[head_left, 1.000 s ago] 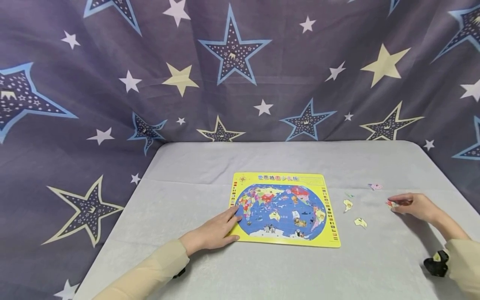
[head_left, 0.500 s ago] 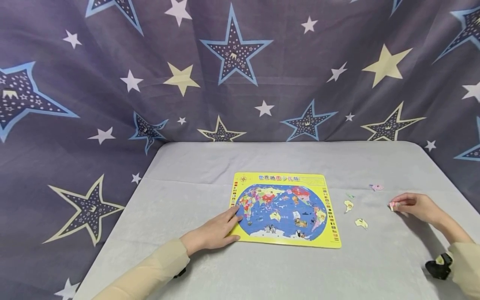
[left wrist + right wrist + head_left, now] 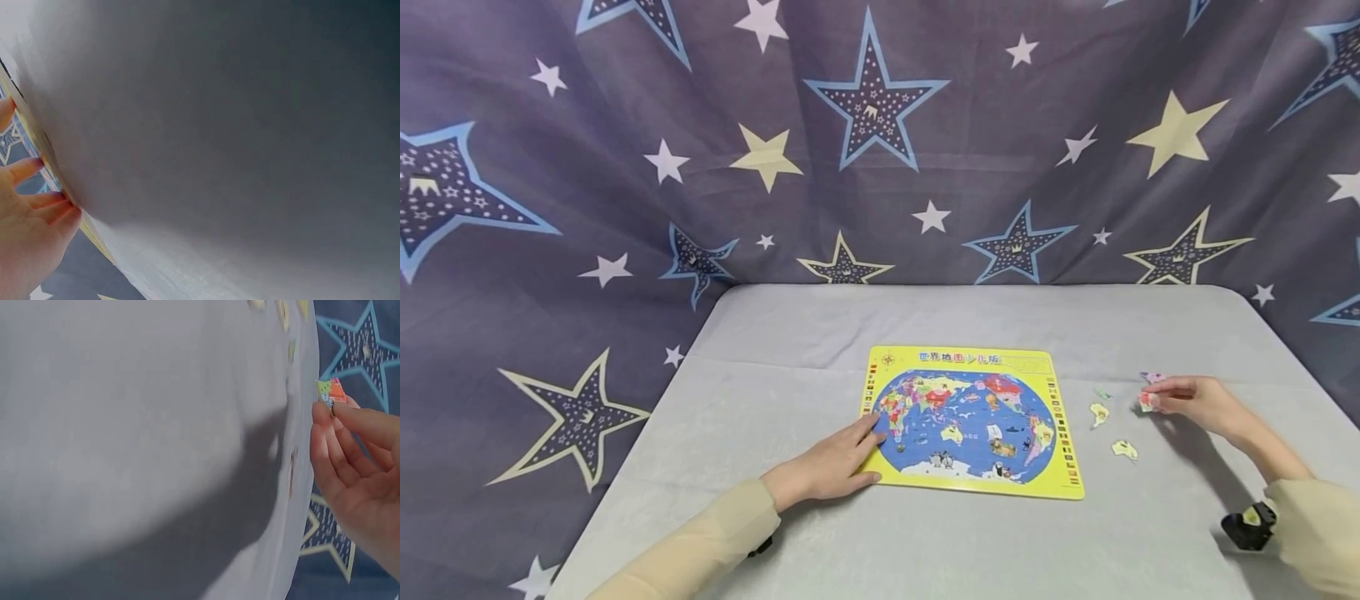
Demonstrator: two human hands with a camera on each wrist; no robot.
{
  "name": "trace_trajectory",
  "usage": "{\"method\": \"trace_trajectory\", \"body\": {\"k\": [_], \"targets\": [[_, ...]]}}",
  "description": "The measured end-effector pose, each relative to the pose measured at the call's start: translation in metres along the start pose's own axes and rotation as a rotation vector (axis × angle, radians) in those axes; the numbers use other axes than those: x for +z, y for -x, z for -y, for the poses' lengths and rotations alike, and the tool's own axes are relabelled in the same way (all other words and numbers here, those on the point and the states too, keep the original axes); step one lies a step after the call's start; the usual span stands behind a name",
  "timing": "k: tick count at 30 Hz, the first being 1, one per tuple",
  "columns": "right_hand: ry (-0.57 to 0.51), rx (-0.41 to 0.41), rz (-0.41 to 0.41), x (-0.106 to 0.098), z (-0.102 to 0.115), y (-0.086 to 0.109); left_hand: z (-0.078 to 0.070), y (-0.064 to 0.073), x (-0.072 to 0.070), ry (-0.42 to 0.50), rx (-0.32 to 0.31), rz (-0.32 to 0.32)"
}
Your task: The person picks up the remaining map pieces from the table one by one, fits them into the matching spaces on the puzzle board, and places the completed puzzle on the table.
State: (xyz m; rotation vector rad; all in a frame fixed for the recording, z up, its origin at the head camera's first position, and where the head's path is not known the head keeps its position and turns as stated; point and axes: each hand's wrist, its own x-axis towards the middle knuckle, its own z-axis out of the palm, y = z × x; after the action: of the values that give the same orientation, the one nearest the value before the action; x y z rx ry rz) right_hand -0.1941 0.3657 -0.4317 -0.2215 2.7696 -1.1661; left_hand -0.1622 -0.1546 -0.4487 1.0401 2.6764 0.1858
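1. Right wrist view: a small printed piece [image 3: 331, 390] in red-orange, green and pale blue is pinched between the thumb and fingertips of the right hand [image 3: 362, 487]; the grip is brought together on it. The fine marks on the piece are too small to be read.
2. From the head view, the printed piece is seen held just beside a pink piece [image 3: 1152, 377], which is partly hidden by the right hand.
3. The left hand [image 3: 823, 467] is rested on the left edge of the map board [image 3: 973, 446], its fingers extended and spread apart.
4. On the board's yellow upper border the title [image 3: 959, 358] can be read: 世界地图少儿版. Finer lines beside it are too small to be read. Small flags [image 3: 1062, 429] are printed down both side borders.
5. Between the board's right edge and the right hand, a green piece [image 3: 1102, 393], a yellow piece [image 3: 1100, 413] and a cream piece [image 3: 1124, 450] are laid out, well apart from the bench's right edge.
6. Left of the board, a broad stretch of grey-covered bench [image 3: 760, 400] is shown; its far edge is bordered by a star-patterned backdrop [image 3: 985, 150].
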Motion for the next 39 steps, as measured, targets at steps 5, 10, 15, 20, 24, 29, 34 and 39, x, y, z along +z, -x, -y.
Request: {"method": "trace_trajectory", "body": {"k": [5, 10, 15, 20, 24, 29, 34, 39], "targets": [[-0.003, 0.013, 0.017, 0.015, 0.018, -0.01, -0.001, 0.0, -0.001, 0.004, -0.005, 0.005], [-0.056, 0.005, 0.043, 0.031, 0.036, -0.019, 0.0, 0.0, -0.001, 0.002, -0.007, 0.008], [-0.076, -0.025, 0.07, 0.045, 0.055, -0.028, 0.0, 0.0, -0.002, 0.002, -0.005, 0.003], [-0.102, -0.052, 0.084, 0.057, 0.069, -0.036, 0.0, 0.0, -0.002, 0.004, -0.004, 0.001], [-0.114, -0.056, 0.1, 0.067, 0.078, -0.041, -0.001, 0.001, -0.002, -0.001, -0.003, 0.004], [-0.141, -0.053, 0.113, 0.078, 0.089, -0.048, 0.0, 0.001, -0.002, -0.004, -0.005, 0.009], [-0.169, -0.082, 0.119, 0.089, 0.1, -0.054, 0.0, 0.0, -0.002, -0.004, -0.008, 0.011], [-0.169, -0.083, 0.128, 0.099, 0.109, -0.06, 0.0, 0.0, -0.001, -0.009, -0.006, 0.007]]}}
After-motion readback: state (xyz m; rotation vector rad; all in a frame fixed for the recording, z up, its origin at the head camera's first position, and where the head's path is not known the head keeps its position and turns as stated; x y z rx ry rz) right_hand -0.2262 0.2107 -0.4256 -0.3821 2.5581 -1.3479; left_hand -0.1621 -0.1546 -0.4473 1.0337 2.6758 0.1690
